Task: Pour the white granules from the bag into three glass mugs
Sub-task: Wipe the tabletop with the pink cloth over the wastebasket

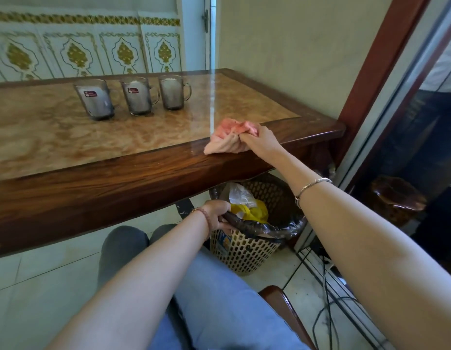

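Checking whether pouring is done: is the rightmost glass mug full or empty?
Full, nearly to the rim. The rightmost mug stands upright on the table, and white granules show through its glass from base to top.

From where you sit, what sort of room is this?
Probably a room in a home: a polished wooden table against the wall, three glass mugs, a wastebasket underneath, and patterned wall panels.
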Demonstrator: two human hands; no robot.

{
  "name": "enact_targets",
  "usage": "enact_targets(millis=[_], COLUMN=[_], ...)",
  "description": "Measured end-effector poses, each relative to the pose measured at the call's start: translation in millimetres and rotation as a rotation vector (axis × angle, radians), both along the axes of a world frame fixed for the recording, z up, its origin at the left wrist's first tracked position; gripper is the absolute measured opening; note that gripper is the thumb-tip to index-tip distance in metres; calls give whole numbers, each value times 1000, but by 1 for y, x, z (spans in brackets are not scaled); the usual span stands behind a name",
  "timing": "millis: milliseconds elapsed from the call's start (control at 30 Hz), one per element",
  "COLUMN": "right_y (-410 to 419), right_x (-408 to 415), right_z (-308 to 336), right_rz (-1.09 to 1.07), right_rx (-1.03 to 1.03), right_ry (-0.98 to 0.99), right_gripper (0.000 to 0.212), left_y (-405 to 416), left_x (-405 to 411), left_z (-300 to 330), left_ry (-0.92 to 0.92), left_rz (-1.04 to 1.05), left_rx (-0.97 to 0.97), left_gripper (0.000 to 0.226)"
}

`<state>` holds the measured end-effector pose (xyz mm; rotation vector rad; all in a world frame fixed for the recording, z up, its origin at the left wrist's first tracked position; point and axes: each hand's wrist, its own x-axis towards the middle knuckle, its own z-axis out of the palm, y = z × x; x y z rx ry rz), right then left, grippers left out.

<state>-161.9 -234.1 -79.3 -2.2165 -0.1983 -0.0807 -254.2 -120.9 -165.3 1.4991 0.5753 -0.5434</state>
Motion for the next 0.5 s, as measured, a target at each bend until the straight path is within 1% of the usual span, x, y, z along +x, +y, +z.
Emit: enact_targets(millis=[67, 100, 167, 200, 233, 300, 333, 433, 500], right_y=[-8, -13, -21, -26, -30, -41, -45, -52, -51], right_x=[-11, -16, -27, -31, -35, -42, -45, -45, -47], right_z=[-3, -5, -10, -15, -19, -31, -37, -47, -44], right_rz=[-9, -30, -64, -63, -46, -17, -25, -137, -117], right_rx=[66, 103, 150, 120, 29, -153, -178, -89, -110], right_ry=[-17, -30, -52, -43, -5, 115, 146, 97, 101], right_gripper=[34, 38, 48, 46, 39, 23, 21, 22, 21], left_y=[-1, 0, 2, 2, 2, 2, 3, 4, 5], left_x=[-2, -3, -5, -7, -11, -12, -12, -15, -17], left_z=[0, 0, 2, 3, 6, 6, 5, 5, 4], left_ry=[0, 4, 7, 12, 17, 14, 12, 24, 39], left_rz=[9, 12, 4, -3, -8, -35, -56, -83, -82], left_rx=[-2, 4, 23, 32, 34, 50, 55, 52, 53], left_gripper=[35, 35, 26, 16, 12, 16, 16, 15, 21])
